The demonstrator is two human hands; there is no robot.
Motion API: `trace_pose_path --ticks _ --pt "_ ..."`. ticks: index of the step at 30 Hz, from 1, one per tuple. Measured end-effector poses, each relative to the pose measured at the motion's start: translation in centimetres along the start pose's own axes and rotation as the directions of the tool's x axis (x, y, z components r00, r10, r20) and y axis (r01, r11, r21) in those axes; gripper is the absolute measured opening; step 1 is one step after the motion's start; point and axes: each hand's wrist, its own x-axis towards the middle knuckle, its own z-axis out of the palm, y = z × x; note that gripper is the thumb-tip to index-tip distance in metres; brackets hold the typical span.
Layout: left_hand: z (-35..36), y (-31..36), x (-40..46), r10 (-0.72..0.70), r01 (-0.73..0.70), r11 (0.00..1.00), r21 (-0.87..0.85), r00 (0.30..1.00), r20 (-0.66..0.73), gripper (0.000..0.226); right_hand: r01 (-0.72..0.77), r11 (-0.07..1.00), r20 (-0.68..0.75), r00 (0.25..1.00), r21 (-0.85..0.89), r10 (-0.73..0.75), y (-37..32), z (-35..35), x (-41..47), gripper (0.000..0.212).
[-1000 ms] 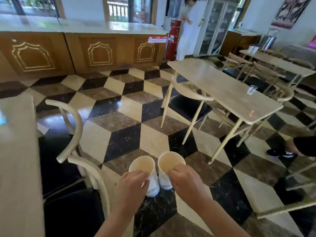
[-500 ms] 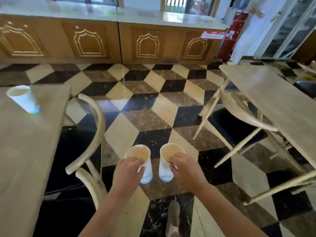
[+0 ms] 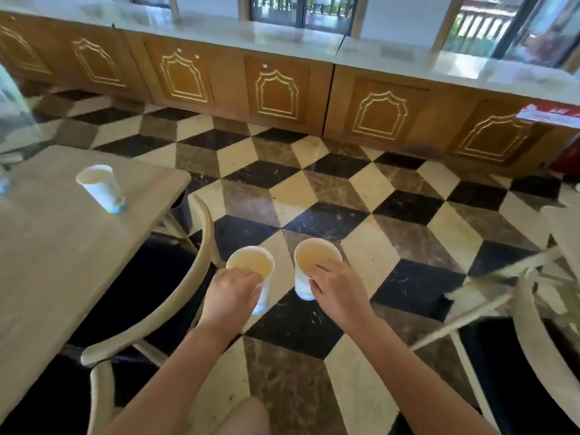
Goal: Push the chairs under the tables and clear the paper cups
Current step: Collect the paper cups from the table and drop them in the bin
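Note:
My left hand (image 3: 231, 297) grips a white paper cup (image 3: 252, 262) by its rim, held upright above the floor. My right hand (image 3: 337, 292) grips a second white paper cup (image 3: 314, 255) the same way, just to the right of the first. A third paper cup (image 3: 99, 187) stands on the light wooden table (image 3: 59, 255) at the left. A pale wooden chair (image 3: 175, 296) with a black seat is beside that table, its curved back toward me. Another pale chair (image 3: 533, 334) shows at the right edge, blurred.
A long wooden counter (image 3: 282, 89) with carved panels runs across the back under the windows. Between the tables lies a chequered marble floor (image 3: 314, 189). A red sign (image 3: 549, 113) hangs on the counter at the right. My knee (image 3: 244, 416) shows at the bottom.
My view has swung to the left: the left table and its cup have come further into view, and the right table has slid out. Both hands still hold their cups.

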Motion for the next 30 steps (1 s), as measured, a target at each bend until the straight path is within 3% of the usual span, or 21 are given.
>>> trace_pose_path --ticks 16,21,25,30 --pt "8.2 -7.5 26.1 -0.110 0.117 0.986 0.118 0.992 -0.068 0.030 0.208 0.974 0.007 0.978 0.089 -0.210 15.2 8.5 26.4 0.040" --pt "10.1 -10.6 31.1 -0.220 0.220 0.954 0.203 0.975 -0.023 0.035 0.245 0.956 0.049 0.965 0.159 -0.256 17.9 11.8 33.7 0.038" --pt "12.3 -12.9 34.6 -0.350 0.347 0.906 0.242 0.936 -0.031 0.036 0.299 0.922 0.089 0.940 0.247 -0.329 19.8 15.6 39.8 0.035" --pt "14.9 -15.0 40.6 -0.557 0.556 0.781 0.284 0.826 -0.087 0.038 0.432 0.849 0.138 0.862 0.305 -0.488 22.4 19.3 48.4 0.025"
